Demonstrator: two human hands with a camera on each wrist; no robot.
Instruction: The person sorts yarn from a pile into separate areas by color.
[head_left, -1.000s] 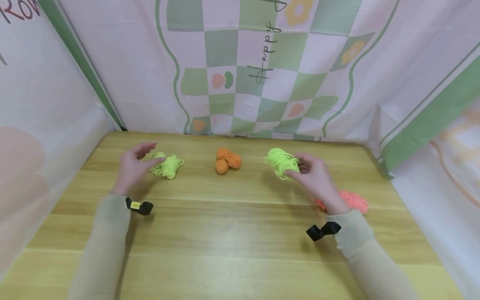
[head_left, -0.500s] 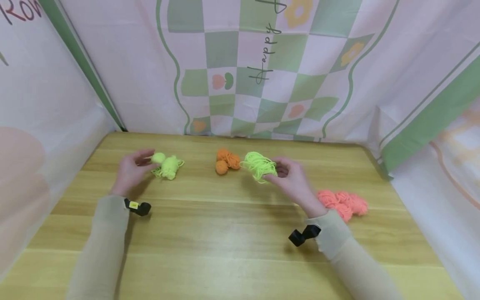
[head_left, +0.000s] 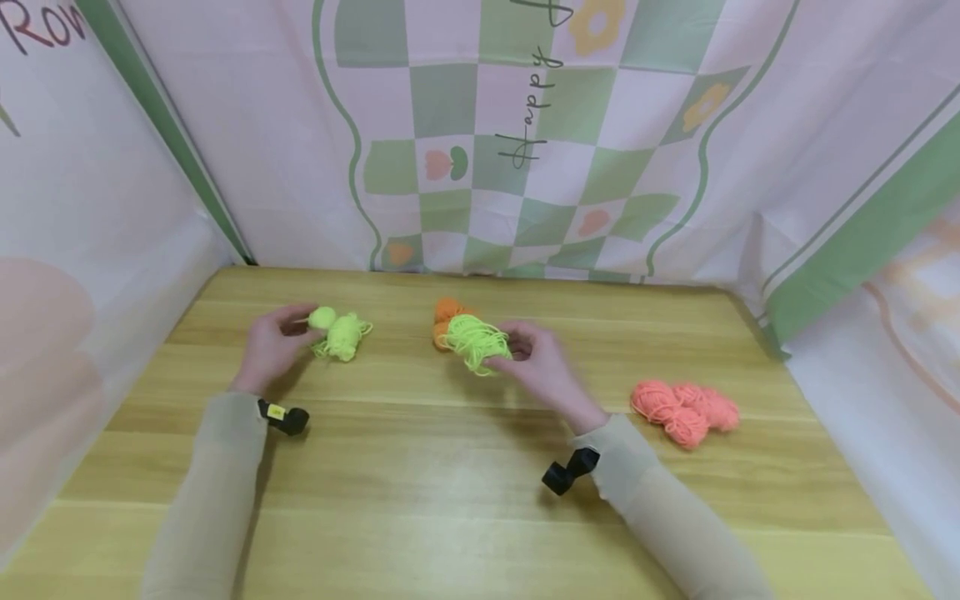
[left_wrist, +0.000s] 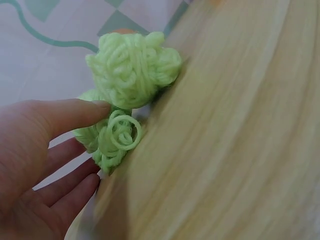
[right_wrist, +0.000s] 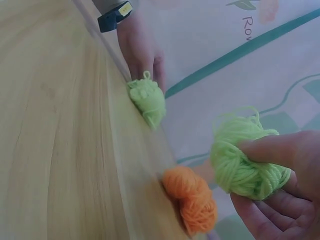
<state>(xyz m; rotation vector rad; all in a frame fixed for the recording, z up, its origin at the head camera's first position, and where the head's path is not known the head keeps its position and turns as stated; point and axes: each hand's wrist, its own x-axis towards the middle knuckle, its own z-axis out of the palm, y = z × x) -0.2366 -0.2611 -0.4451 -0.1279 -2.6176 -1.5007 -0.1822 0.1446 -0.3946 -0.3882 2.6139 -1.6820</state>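
Note:
My right hand [head_left: 546,373] pinches a loose skein of bright green yarn [head_left: 474,340] between thumb and fingers, raised over the middle of the table. Behind it in the head view are orange yarn balls [head_left: 448,310], partly covered by the skein. At the left, my left hand [head_left: 272,348] has thumb and fingers around the near end of a cluster of pale green yarn balls [head_left: 345,335]. The left wrist view shows the thumb [left_wrist: 82,114] against this yarn [left_wrist: 131,70], which sits on the wood, with the other fingers on its far side.
Coral pink yarn balls [head_left: 684,412] lie at the right of the wooden table [head_left: 420,500]. A printed cloth [head_left: 510,100] hangs along the back edge, and white cloths close off both sides. Each wrist wears a small black camera.
My right hand has carried the bright green skein leftward until it overlaps the orange balls, uncovering the pink yarn. My left hand has closed its fingers in on the pale green yarn.

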